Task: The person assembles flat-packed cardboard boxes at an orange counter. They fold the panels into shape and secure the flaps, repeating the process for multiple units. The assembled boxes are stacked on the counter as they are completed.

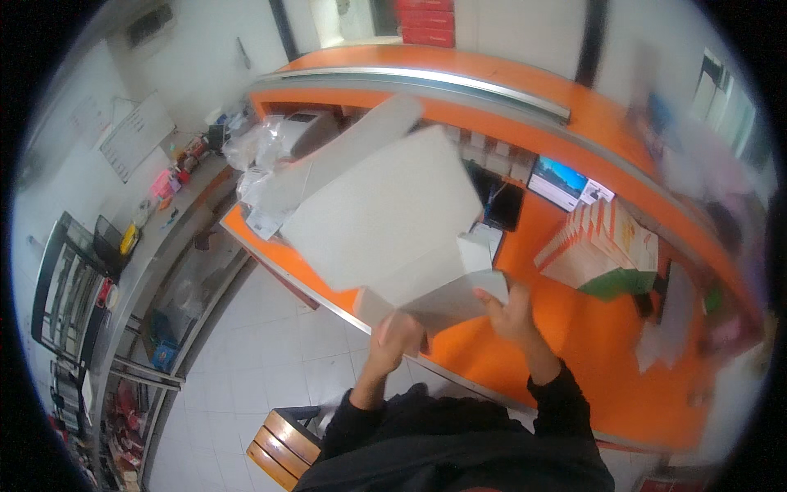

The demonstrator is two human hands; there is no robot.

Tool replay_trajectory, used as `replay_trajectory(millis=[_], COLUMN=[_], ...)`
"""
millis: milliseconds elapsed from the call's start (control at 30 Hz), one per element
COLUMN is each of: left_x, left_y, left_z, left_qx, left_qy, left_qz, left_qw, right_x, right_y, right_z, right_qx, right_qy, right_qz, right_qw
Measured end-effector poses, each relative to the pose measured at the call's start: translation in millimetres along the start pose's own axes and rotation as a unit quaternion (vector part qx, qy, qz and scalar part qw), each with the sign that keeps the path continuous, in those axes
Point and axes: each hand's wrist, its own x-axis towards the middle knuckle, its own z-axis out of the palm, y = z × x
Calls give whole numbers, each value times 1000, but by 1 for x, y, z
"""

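A large sheet-like carton (pixel 385 213) with a plain pale-grey face is tilted over the orange counter (pixel 492 361). Its near side is folded up into a low wall with bent corner flaps. At that wall's left end my left hand (pixel 399 334) is closed on the board, its fingertips partly hidden. My right hand (pixel 510 310) pinches the raised near wall by its right corner, thumb on the inner face. Behind it, another flat pale board (pixel 361 135) lies slanted toward the back. Some blur softens both hands.
Nested printed cartons (pixel 602 246) in white, orange and green stand at the right. A lit tablet (pixel 566 182) leans at the back, near a dark device (pixel 503 205). Plastic bags (pixel 258 148) crowd the left end. A wooden-slat chair (pixel 283 447) stands below; shelving (pixel 147 328) runs along the left.
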Motion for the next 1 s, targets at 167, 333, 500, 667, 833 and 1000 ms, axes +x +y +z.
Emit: replay_trajectory(millis=[167,333,500,667,833,1000], left_x=[15,5,12,15,65,79], left_y=[-46,-46,-7,2,22,35], left_z=[-18,-50,-13,-38,-21,-13], left_qx=[172,344,259,59,55,51], left_qy=[234,149,-40,-208,-88,-98], left_qz=[43,27,-117,-92,-133,-170], left_qw=[956,927,958,972,986,979], right_x=[-42,-17,11,30,26,19], right_y=[18,-55,-43,-10,-9,5], right_z=[78,39,-8,-31,-15,-20], right_qx=[228,105,262,478,459,319], right_qy=[-78,-23,150,65,29,13], right_qz=[13,-254,100,145,105,85], right_qw=[970,961,948,864,882,944])
